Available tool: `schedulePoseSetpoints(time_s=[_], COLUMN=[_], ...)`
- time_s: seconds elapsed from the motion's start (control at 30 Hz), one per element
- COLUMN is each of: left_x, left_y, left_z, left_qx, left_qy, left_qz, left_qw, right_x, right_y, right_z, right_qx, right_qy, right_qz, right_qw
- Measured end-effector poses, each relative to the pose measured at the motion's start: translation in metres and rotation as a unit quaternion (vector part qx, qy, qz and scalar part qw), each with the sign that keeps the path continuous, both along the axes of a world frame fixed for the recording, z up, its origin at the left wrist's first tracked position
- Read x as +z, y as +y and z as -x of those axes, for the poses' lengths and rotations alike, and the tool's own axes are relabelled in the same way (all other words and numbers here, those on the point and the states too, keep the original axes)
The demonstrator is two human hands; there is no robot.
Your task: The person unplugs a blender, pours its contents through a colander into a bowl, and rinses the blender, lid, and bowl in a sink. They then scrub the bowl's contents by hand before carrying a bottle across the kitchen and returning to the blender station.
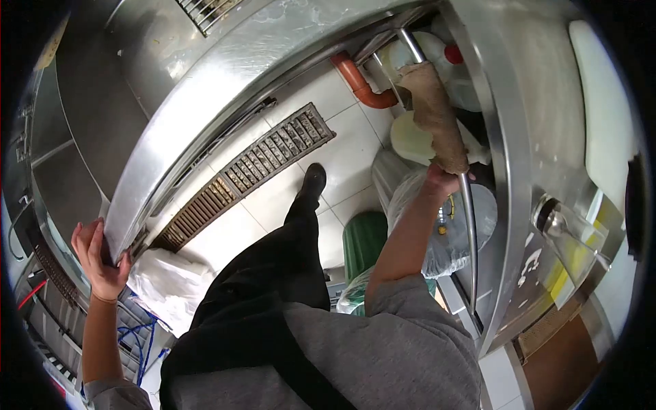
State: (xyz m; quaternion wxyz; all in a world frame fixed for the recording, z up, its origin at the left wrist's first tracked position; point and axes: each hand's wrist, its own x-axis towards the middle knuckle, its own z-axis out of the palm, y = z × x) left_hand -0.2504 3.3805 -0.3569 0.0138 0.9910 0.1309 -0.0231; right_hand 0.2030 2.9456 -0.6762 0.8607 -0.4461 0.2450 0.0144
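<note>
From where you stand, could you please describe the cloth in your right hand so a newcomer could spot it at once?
Start at the steel counter on the right and find the metal rail running beneath its edge. The right hand holds a brown cloth against that rail. It is the only rough, tan, rolled fabric among white plastic jugs.

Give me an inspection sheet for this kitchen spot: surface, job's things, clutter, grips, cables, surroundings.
Surface: white tiled floor with a long metal drain grate set in it.
Job's things: brown rag wrapped on a steel rail under the right-hand counter; edge of a stainless steel counter on the left.
Clutter: green bin, clear plastic bag, white jugs, crumpled white bag.
Grips: left hand clasps the counter edge; right hand holds the rag's lower end.
Cables: blue cords at lower left.
Surroundings: orange drain pipe, steel cabinets on both sides.
</note>
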Motion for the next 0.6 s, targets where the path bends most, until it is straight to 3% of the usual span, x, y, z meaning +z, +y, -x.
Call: schedulePoseSetpoints(time_s=[0.07,0.13,0.2,0.23,0.27,0.33,0.37,0.5,0.57,0.6], left_x=[-0.003,-0.003,-0.004,-0.004,-0.004,-0.003,-0.004,-0.002,0.000,0.000], left_y=[0.002,0.002,0.003,0.003,0.003,0.003,0.003,-0.001,-0.007,-0.008], left_z=[0.006,0.009,0.013,0.015,0.014,0.012,0.011,0.007,0.000,0.000], left_qx=[-0.008,0.000,0.007,0.013,0.011,0.004,0.000,0.012,0.035,0.031], left_qy=[-0.001,-0.006,0.002,0.007,0.008,0.005,0.001,-0.019,-0.033,-0.041], left_qz=[-0.009,-0.001,-0.002,0.000,0.001,0.000,0.000,-0.001,0.007,0.005], left_qw=[1.000,1.000,1.000,1.000,1.000,1.000,1.000,1.000,0.999,0.999], right_x=[0.013,-0.013,-0.023,-0.041,-0.058,-0.059,-0.056,-0.003,0.017,-0.043], right_y=[0.014,0.007,0.021,0.010,0.003,0.008,0.007,0.034,0.040,0.006], right_z=[-0.005,-0.016,-0.026,-0.025,-0.033,-0.040,-0.042,-0.039,-0.036,-0.044], right_qx=[-0.033,0.019,-0.081,0.020,0.018,-0.187,-0.190,-0.139,-0.033,0.048], right_qy=[0.026,-0.011,-0.006,-0.119,-0.118,0.049,0.046,0.066,0.205,0.089], right_qz=[0.003,-0.005,-0.001,-0.042,-0.040,-0.113,-0.113,0.002,0.272,0.399], right_qw=[0.999,1.000,0.997,0.992,0.992,0.975,0.974,0.988,0.940,0.912])
